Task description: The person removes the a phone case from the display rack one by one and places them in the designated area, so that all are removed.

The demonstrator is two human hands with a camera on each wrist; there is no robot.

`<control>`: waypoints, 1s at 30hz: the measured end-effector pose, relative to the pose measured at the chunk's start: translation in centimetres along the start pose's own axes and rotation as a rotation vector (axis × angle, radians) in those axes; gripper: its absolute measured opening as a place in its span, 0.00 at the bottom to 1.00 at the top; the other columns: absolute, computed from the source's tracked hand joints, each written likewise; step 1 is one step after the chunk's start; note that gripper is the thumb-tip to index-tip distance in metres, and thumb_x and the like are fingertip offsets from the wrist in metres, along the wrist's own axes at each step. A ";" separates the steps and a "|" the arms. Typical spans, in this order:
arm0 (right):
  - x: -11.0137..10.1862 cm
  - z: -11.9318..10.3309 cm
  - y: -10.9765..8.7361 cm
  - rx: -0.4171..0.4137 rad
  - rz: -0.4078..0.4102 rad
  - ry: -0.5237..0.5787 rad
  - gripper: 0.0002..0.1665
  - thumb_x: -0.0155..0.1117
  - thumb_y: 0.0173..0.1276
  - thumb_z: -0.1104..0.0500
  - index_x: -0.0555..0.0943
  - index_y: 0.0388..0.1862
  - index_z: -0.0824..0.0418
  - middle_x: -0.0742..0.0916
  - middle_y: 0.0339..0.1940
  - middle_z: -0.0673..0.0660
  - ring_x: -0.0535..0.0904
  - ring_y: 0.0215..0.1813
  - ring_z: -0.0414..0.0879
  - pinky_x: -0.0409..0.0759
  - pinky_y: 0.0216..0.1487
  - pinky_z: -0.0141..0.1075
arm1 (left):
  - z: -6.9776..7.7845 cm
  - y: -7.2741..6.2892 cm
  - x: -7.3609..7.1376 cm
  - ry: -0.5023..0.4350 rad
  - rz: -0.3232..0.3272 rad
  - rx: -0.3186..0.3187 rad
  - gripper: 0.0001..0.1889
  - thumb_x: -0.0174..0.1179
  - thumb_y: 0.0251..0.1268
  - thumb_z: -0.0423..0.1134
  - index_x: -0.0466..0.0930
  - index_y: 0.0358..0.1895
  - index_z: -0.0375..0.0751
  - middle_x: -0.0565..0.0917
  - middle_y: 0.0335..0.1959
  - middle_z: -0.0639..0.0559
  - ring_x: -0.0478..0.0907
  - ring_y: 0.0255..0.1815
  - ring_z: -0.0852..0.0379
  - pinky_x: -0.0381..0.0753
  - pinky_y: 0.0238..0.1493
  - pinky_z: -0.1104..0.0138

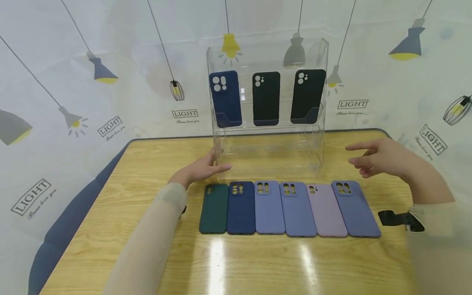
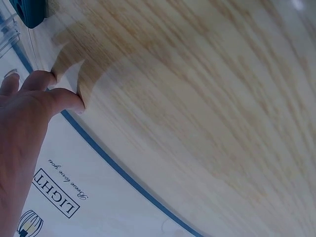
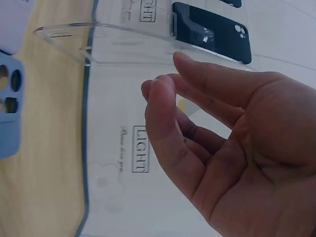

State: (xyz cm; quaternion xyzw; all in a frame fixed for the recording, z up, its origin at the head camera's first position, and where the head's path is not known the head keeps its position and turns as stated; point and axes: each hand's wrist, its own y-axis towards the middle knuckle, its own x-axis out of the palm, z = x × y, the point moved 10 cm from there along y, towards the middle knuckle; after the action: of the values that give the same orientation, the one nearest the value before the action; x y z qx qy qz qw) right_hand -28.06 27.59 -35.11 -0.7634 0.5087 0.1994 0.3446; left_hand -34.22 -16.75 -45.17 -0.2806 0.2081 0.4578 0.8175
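Note:
A clear display stand (image 1: pixel 273 157) stands at the back of the table. It bears a dark blue phone case (image 1: pixel 226 100) and two black phone cases (image 1: pixel 266 98), (image 1: pixel 309 96). My left hand (image 1: pixel 199 168) holds the stand's lower left side, thumb in front; part of its fingers is behind the clear panel. To the right of the stand, my right hand (image 1: pixel 383 157) hovers with nothing in it, fingers loosely bent. In front lies a row of cases: green (image 1: pixel 214 211), dark blue (image 1: pixel 241 211), several in lavender-blue (image 1: pixel 271 211) and a pink one (image 1: pixel 327 213).
The wooden table (image 1: pixel 265 266) has a dark blue edge at the back and left. Behind it hangs a pale wall covering (image 1: pixel 147 119) printed with lamps. A black strap (image 1: pixel 394 218) sits at my right wrist.

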 end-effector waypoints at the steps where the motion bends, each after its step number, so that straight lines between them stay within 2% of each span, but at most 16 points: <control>1: -0.5 -0.7 0.0 -0.013 0.005 -0.020 0.37 0.63 0.82 0.56 0.66 0.82 0.67 0.89 0.37 0.54 0.87 0.37 0.45 0.91 0.43 0.36 | 0.0 0.0 0.0 -0.001 0.000 -0.004 0.58 0.61 0.73 0.69 0.27 0.89 0.60 0.47 0.90 0.44 0.46 0.91 0.39 0.51 0.87 0.38; 7: -3.9 -5.0 0.8 -0.070 0.096 -0.106 0.41 0.64 0.82 0.53 0.62 0.86 0.61 0.91 0.43 0.56 0.88 0.41 0.46 0.91 0.43 0.38 | -0.4 -0.2 0.0 -0.002 -0.004 -0.036 0.58 0.60 0.71 0.72 0.25 0.88 0.67 0.47 0.91 0.46 0.44 0.91 0.41 0.50 0.87 0.38; 10: -5.3 -7.2 1.5 -0.098 0.135 -0.120 0.45 0.64 0.82 0.48 0.57 0.89 0.54 0.91 0.50 0.62 0.87 0.41 0.44 0.91 0.43 0.39 | -0.4 -0.2 0.0 0.001 -0.007 -0.049 0.58 0.60 0.72 0.71 0.24 0.88 0.67 0.47 0.91 0.45 0.45 0.91 0.40 0.49 0.88 0.39; 14: -6.7 -10.1 2.8 -0.146 0.191 -0.097 0.51 0.64 0.80 0.43 0.48 0.91 0.45 0.83 0.66 0.71 0.87 0.41 0.40 0.91 0.42 0.37 | -0.4 -0.3 0.1 0.006 -0.009 -0.068 0.59 0.60 0.71 0.72 0.23 0.87 0.65 0.47 0.90 0.43 0.46 0.91 0.39 0.50 0.88 0.39; 18: -7.7 -12.6 4.3 -0.189 0.253 -0.099 0.56 0.66 0.78 0.42 0.41 0.91 0.40 0.76 0.74 0.72 0.86 0.38 0.37 0.91 0.39 0.35 | -0.5 -0.3 0.1 0.006 -0.009 -0.083 0.61 0.60 0.70 0.73 0.22 0.87 0.64 0.47 0.90 0.42 0.46 0.91 0.39 0.50 0.88 0.39; 21: -8.2 -13.6 5.5 -0.195 0.279 -0.136 0.59 0.67 0.77 0.42 0.38 0.91 0.38 0.73 0.77 0.72 0.87 0.36 0.40 0.90 0.37 0.35 | -0.6 -0.3 0.1 -0.003 -0.009 -0.086 0.61 0.60 0.70 0.73 0.22 0.87 0.63 0.47 0.90 0.42 0.46 0.91 0.40 0.50 0.88 0.40; 25: -8.6 -13.7 6.9 -0.167 0.287 -0.191 0.61 0.69 0.76 0.43 0.36 0.91 0.39 0.67 0.82 0.74 0.88 0.38 0.46 0.90 0.36 0.36 | -0.5 -0.3 0.2 -0.015 -0.016 -0.082 0.61 0.60 0.70 0.73 0.22 0.88 0.62 0.46 0.90 0.41 0.45 0.91 0.40 0.50 0.88 0.40; 30: -8.6 -13.9 7.9 -0.160 0.297 -0.274 0.57 0.67 0.78 0.44 0.42 0.92 0.44 0.58 0.85 0.76 0.88 0.37 0.52 0.90 0.36 0.39 | -0.5 -0.3 0.1 -0.015 -0.018 -0.084 0.61 0.60 0.70 0.72 0.23 0.88 0.62 0.46 0.90 0.42 0.45 0.91 0.41 0.50 0.88 0.40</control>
State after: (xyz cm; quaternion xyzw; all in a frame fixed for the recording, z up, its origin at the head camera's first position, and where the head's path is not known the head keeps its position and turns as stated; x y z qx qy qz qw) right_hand -39.37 21.06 -22.51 -0.6706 0.5467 0.3895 0.3157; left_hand -33.97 -17.09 -45.57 -0.3128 0.1800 0.4610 0.8107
